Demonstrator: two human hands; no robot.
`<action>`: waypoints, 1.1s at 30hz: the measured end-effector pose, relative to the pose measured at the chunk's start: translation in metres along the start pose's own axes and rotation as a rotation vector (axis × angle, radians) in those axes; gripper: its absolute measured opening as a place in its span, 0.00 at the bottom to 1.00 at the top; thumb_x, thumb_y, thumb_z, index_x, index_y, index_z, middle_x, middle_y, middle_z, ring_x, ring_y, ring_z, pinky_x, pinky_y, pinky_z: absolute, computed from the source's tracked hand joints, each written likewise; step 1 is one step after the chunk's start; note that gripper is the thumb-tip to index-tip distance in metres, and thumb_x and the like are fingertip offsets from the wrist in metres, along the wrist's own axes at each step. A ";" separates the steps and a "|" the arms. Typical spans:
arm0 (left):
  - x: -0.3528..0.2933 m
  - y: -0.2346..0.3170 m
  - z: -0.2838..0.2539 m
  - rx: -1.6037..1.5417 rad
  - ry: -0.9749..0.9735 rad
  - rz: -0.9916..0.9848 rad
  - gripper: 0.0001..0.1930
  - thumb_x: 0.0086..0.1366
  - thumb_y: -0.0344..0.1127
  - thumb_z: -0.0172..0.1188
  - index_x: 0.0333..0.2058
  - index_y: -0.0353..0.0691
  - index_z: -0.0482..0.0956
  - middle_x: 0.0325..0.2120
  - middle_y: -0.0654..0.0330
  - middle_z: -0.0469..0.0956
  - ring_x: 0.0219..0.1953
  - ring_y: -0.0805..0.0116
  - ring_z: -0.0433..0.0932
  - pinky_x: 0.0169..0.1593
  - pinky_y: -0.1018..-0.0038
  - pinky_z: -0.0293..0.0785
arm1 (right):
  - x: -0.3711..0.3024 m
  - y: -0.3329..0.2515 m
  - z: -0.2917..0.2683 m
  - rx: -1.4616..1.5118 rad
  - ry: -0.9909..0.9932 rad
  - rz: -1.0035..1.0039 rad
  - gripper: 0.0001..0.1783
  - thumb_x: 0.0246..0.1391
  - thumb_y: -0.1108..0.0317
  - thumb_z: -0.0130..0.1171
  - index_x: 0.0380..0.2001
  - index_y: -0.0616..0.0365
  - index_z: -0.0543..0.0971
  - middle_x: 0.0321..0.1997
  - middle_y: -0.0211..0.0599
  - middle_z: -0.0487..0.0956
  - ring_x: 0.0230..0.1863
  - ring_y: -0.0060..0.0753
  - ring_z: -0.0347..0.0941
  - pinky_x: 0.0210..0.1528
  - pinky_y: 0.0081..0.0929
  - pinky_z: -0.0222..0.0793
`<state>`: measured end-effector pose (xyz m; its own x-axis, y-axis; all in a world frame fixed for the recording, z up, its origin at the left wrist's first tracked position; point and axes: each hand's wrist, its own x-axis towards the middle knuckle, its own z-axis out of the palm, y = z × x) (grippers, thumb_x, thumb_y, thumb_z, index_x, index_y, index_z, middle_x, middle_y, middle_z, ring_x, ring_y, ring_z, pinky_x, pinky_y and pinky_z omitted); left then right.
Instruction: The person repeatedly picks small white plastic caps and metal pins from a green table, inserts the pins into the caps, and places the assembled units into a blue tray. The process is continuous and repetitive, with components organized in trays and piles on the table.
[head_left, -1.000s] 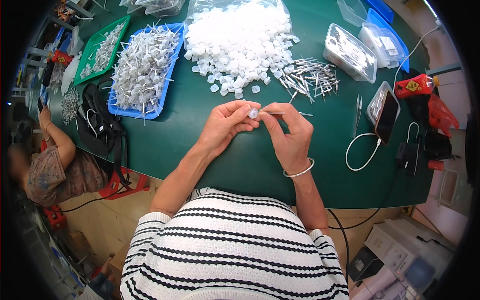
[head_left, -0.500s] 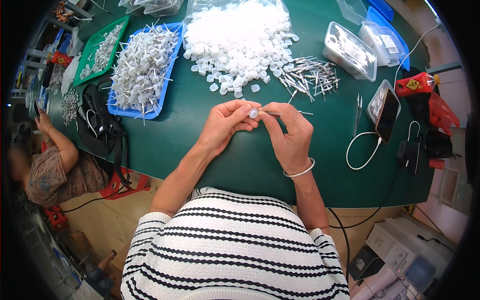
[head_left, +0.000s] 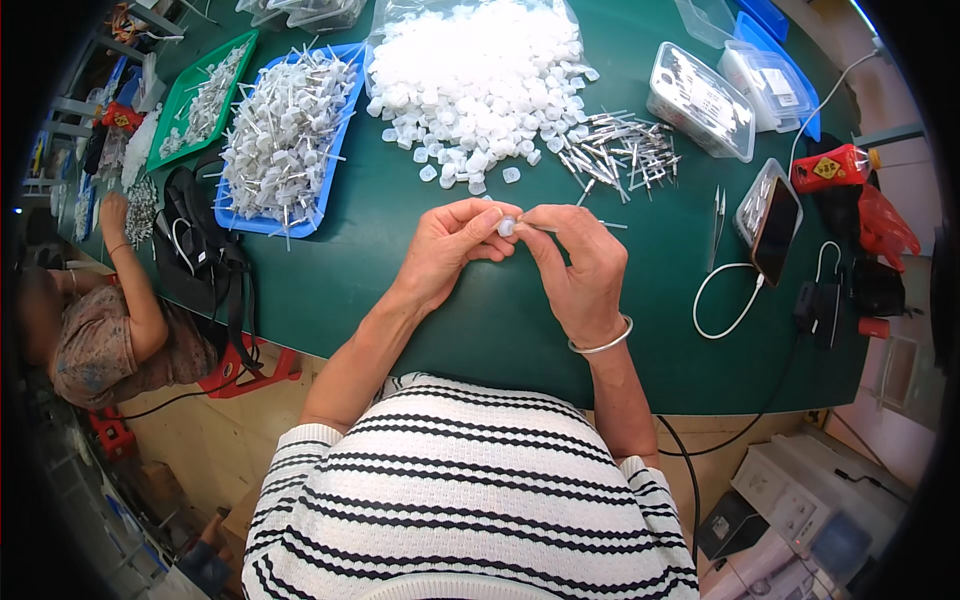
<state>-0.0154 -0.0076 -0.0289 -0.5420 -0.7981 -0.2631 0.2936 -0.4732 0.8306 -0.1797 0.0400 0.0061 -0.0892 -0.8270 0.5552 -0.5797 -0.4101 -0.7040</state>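
On the green table (head_left: 670, 310), a heap (head_left: 475, 90) of white caps lies beyond the person's hands, with a blue tray (head_left: 228, 217) of capped pins to its left. The left hand (head_left: 448, 245) pinches a cap between thumb and fingers, while the right hand (head_left: 580, 262), thumb and forefinger pressed narrow, grips a pin. A pile of pins (head_left: 622, 155) lies beyond it, and the cap (head_left: 507, 227) sits between both hands' fingertips, touching the mostly hidden pin (head_left: 527, 224).
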 end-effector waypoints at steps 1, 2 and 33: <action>0.000 0.000 0.000 -0.004 0.002 -0.002 0.13 0.67 0.37 0.56 0.43 0.34 0.80 0.32 0.59 0.82 0.32 0.76 0.80 0.37 0.82 0.77 | 0.000 0.000 0.000 0.009 -0.001 0.012 0.07 0.46 0.75 0.65 0.31 0.57 0.79 0.28 0.35 0.80 0.29 0.37 0.77 0.30 0.29 0.72; -0.001 0.000 0.000 -0.008 0.005 -0.004 0.13 0.67 0.37 0.56 0.43 0.34 0.80 0.32 0.59 0.82 0.32 0.76 0.80 0.37 0.82 0.77 | -0.001 0.000 0.000 0.019 -0.002 0.024 0.07 0.46 0.75 0.65 0.31 0.57 0.79 0.28 0.34 0.80 0.29 0.37 0.77 0.30 0.29 0.72; 0.001 -0.002 -0.003 -0.074 -0.042 -0.068 0.15 0.69 0.38 0.53 0.44 0.31 0.78 0.32 0.57 0.81 0.32 0.74 0.81 0.37 0.83 0.79 | -0.004 0.000 0.001 0.078 0.023 0.104 0.06 0.47 0.73 0.66 0.30 0.58 0.79 0.28 0.34 0.80 0.28 0.35 0.77 0.29 0.28 0.70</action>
<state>-0.0142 -0.0084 -0.0318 -0.5944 -0.7479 -0.2956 0.3119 -0.5532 0.7724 -0.1787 0.0428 0.0034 -0.1645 -0.8578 0.4870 -0.5018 -0.3523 -0.7900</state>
